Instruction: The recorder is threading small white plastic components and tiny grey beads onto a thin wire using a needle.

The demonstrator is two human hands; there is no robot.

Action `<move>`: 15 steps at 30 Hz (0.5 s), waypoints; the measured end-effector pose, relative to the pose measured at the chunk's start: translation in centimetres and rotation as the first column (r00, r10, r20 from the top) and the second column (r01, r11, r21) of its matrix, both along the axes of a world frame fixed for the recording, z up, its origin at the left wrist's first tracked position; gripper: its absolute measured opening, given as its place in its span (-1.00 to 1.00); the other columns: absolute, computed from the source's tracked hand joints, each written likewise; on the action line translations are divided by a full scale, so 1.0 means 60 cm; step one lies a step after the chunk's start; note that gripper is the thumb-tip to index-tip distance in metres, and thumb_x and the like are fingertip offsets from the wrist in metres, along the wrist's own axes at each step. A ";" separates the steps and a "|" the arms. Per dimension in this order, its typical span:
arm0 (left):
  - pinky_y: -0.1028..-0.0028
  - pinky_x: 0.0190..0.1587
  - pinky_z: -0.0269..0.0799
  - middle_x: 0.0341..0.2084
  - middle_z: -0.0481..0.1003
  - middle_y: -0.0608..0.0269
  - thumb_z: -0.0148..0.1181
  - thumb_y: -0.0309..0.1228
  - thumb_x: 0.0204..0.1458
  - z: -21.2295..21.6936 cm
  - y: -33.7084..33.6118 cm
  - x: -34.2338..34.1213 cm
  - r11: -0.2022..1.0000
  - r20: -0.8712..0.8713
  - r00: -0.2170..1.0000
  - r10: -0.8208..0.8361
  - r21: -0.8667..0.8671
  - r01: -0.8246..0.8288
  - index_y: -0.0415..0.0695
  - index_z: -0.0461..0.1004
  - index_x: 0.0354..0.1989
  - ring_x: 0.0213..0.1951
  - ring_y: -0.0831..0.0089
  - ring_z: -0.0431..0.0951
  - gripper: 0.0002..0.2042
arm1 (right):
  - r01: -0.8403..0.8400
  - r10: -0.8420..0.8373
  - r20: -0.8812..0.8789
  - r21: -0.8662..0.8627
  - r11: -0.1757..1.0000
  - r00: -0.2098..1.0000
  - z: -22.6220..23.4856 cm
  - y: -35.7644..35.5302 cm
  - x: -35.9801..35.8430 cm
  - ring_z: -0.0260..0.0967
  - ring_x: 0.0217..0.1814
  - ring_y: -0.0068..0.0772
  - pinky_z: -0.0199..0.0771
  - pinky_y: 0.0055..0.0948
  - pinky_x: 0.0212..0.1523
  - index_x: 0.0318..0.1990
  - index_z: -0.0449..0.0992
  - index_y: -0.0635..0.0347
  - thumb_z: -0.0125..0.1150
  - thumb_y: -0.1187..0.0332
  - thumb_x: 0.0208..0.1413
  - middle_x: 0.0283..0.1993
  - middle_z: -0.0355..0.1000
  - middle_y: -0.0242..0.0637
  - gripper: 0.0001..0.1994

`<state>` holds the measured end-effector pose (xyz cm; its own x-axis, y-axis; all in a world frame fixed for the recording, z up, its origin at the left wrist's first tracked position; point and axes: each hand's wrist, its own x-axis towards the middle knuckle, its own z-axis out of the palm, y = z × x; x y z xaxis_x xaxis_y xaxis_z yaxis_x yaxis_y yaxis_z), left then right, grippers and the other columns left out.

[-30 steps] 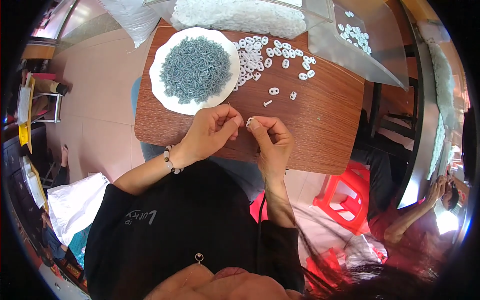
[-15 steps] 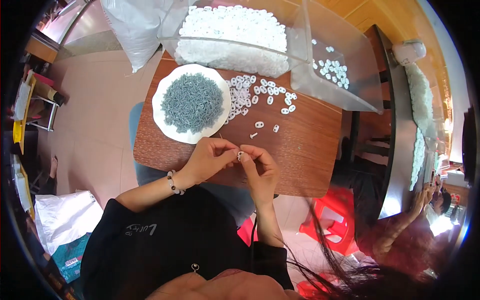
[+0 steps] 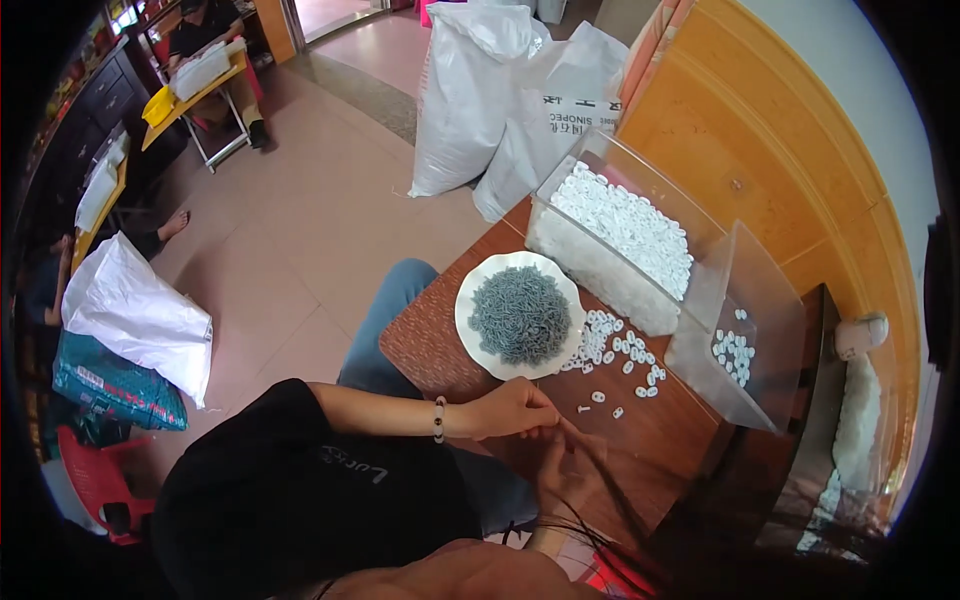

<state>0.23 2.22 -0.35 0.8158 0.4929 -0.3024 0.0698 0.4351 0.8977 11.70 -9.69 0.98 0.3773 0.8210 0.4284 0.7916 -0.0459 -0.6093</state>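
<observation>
Over the near part of the wooden table [image 3: 435, 345], my left hand [image 3: 508, 410] is closed in a pinch; what it holds, if anything, is hidden. My right hand [image 3: 572, 478] meets it, closed at the fingertips and partly behind strands of hair. The small white two-hole plastic piece seen in its fingers half a second ago is hidden now. Just beyond my hands lie a few loose white two-hole pieces [image 3: 598, 397] and a small pin-shaped piece [image 3: 584, 408]. The scalloped white plate [image 3: 467, 318] holds a heap of small grey screw-like pieces [image 3: 520, 315].
A clear bin [image 3: 605, 265] full of white pieces stands at the table's far side, beside a second clear bin [image 3: 700, 350] with fewer. More white pieces [image 3: 630, 345] lie near the plate. White sacks [image 3: 465, 100] stand on the floor. A person [image 3: 205, 35] sits at the far left.
My view has swung to the left, so the table sits further right and more floor and sacks show. My hands stay together at the fingertips.
</observation>
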 end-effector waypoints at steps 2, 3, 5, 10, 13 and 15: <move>0.66 -0.49 0.33 -0.60 0.49 0.33 0.12 -0.34 0.07 -0.002 0.002 -0.003 1.000 0.029 0.999 -0.013 -0.027 0.014 -0.26 0.58 -0.45 -0.56 0.65 0.40 -0.77 | -0.004 0.007 -0.120 0.025 1.000 0.993 -0.002 0.000 0.000 0.33 -0.37 -0.20 0.32 -0.35 -0.33 -0.24 0.57 0.24 0.23 0.57 -0.06 -0.42 0.43 -0.23 -0.82; 0.67 -0.50 0.31 -0.60 0.48 0.33 0.13 -0.34 0.07 -0.001 0.005 -0.004 0.998 0.022 0.999 -0.031 -0.055 0.032 -0.24 0.58 -0.46 -0.57 0.66 0.39 -0.78 | -0.005 0.008 -0.119 0.025 1.000 0.993 0.000 0.001 0.000 0.33 -0.37 -0.20 0.32 -0.35 -0.33 -0.24 0.57 0.24 0.23 0.57 -0.06 -0.42 0.43 -0.23 -0.82; 0.68 -0.51 0.29 -0.61 0.48 0.34 0.14 -0.33 0.06 0.000 0.010 -0.007 0.995 0.016 0.999 -0.050 -0.083 0.051 -0.21 0.58 -0.47 -0.58 0.67 0.38 -0.79 | -0.014 0.015 -0.091 0.010 1.000 0.996 0.007 0.001 -0.001 0.33 -0.39 -0.22 0.32 -0.36 -0.33 -0.24 0.58 0.25 0.23 0.58 -0.07 -0.43 0.42 -0.23 -0.82; 0.68 -0.53 0.25 -0.60 0.47 0.39 0.25 -0.28 0.02 0.000 0.020 -0.013 0.941 0.038 0.986 -0.160 -0.294 0.165 -0.16 0.59 -0.45 -0.58 0.70 0.36 -0.81 | -0.043 0.038 -0.255 -0.014 0.999 0.966 0.017 -0.016 0.006 0.31 -0.41 -0.34 0.30 -0.45 -0.34 -0.25 0.59 0.26 0.23 0.58 -0.05 -0.44 0.41 -0.27 -0.83; 0.70 -0.53 0.26 -0.59 0.46 0.41 0.27 -0.28 0.01 0.014 0.020 -0.014 0.938 0.049 0.981 -0.186 -0.289 0.192 -0.16 0.59 -0.44 -0.58 0.70 0.37 -0.81 | -0.003 0.009 -0.485 0.014 1.000 0.875 -0.002 -0.031 0.005 0.30 -0.39 -0.45 0.28 -0.52 -0.33 -0.25 0.58 0.28 0.23 0.57 -0.03 -0.44 0.40 -0.29 -0.85; 0.69 -0.50 0.27 -0.57 0.48 0.40 0.26 -0.30 0.02 0.021 0.016 -0.011 0.945 0.051 0.983 -0.177 -0.270 0.184 -0.20 0.59 -0.38 -0.55 0.70 0.38 -0.81 | 0.037 -0.018 -0.616 0.018 0.999 0.788 0.008 -0.028 0.001 0.30 -0.38 -0.50 0.27 -0.56 -0.32 -0.26 0.58 0.28 0.22 0.57 -0.02 -0.43 0.40 -0.30 -0.86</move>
<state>-0.44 3.16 0.90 0.8929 0.2383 -0.3821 0.1485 0.6453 0.7493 11.77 -11.39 1.46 0.5909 0.7977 0.1201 0.2473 -0.0374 -0.9682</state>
